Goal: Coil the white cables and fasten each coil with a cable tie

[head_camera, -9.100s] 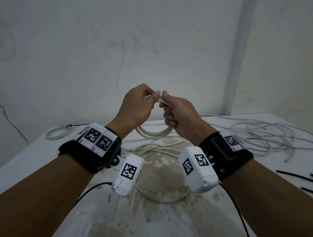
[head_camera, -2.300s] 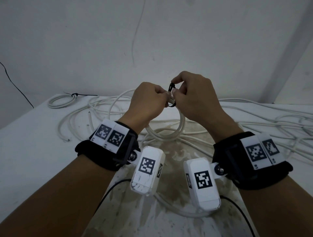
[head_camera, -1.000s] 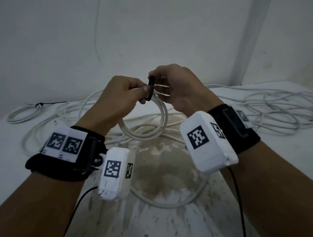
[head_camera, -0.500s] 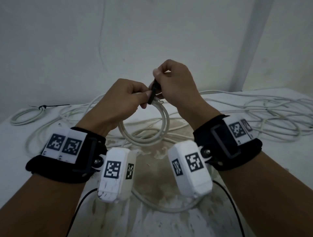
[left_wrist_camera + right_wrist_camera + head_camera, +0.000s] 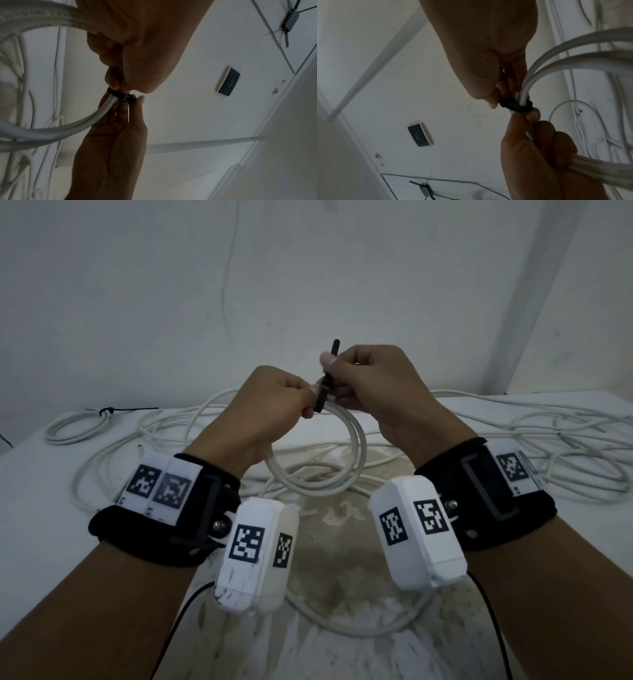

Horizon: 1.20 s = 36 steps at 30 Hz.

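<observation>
A small white cable coil (image 5: 346, 474) hangs in the air between my hands, above the table. My left hand (image 5: 310, 398) grips the top of the coil, its thumb against the black cable tie (image 5: 324, 395) wrapped round the strands. My right hand (image 5: 330, 374) pinches the tie, whose tail sticks up above the fingertips. In the left wrist view the cable tie (image 5: 122, 96) circles the coil (image 5: 68, 128) between both hands. In the right wrist view my right hand (image 5: 498, 100) pinches the cable tie (image 5: 515, 104), and the left fist holds the coil (image 5: 573, 60) below it.
A tied coil (image 5: 73, 428) with a black tie lies at the table's far left. Loose white cables (image 5: 565, 446) sprawl across the back and right of the white table (image 5: 41, 508). One long cable loops under my wrists. A wall stands right behind.
My right hand has shifted its pinch on the tie, and the tie's tail now shows above its fingertips. The left hand keeps its grip on the coil.
</observation>
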Motion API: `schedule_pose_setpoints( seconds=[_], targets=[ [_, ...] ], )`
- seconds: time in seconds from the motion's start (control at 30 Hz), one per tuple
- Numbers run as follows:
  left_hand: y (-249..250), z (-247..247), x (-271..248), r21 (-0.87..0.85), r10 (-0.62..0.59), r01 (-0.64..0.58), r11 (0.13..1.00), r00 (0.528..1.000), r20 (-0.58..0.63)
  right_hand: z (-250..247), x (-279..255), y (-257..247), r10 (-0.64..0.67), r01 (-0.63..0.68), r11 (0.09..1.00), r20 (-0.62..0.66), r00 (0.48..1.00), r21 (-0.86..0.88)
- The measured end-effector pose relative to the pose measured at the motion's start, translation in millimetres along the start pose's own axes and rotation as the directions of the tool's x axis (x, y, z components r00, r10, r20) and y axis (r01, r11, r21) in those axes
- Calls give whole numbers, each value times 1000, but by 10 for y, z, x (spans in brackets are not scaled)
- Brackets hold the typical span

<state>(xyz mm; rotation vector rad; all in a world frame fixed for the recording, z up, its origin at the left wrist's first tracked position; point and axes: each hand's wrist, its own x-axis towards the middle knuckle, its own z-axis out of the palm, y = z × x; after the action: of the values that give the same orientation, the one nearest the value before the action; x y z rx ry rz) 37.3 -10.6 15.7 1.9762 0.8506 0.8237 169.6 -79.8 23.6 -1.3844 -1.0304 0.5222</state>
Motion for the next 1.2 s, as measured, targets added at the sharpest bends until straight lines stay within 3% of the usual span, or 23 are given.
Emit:
schedule_pose_setpoints(
  seconds=[0.17, 0.23, 0.43, 0.53, 0.63, 0.7, 0.83, 0.93, 1.2],
  targets=[
    [4, 16, -19, 11, 56, -57, 998, 998, 14, 59, 23, -26, -164, 144, 950, -50, 985, -279],
    [23, 39, -41, 19, 96, -97, 995, 995, 29, 59, 47, -30, -186, 145, 921, -81, 979, -361],
    [48, 41, -48, -36, 163, -162, 986, 986, 41, -14, 89, -29, -161, 89, 919, -161, 974, -383],
    [90, 78, -94, -36, 195, -193, 980, 978, 67, -54, 74, -12, -65, 11, 946, -156, 986, -323],
    [117, 90, -103, 14, 283, -285, 958, 956, 71, -81, 26, -14, 143, -148, 986, -80, 987, -71],
    [110, 93, -87, 33, 307, -309, 950, 950, 62, -87, 11, -23, 206, -205, 979, -61, 977, 15],
    [104, 85, -66, 33, 265, -264, 964, 964, -21, -113, 18, -58, 211, -212, 966, 23, 977, 145],
    [90, 79, -46, 31, 223, -221, 975, 970, -101, -121, 6, -71, 148, -161, 978, 100, 984, 135],
    [137, 81, -44, -222, 32, -43, 974, 998, -56, -66, 47, -21, -41, 41, 999, -4, 999, -22]
  ],
)
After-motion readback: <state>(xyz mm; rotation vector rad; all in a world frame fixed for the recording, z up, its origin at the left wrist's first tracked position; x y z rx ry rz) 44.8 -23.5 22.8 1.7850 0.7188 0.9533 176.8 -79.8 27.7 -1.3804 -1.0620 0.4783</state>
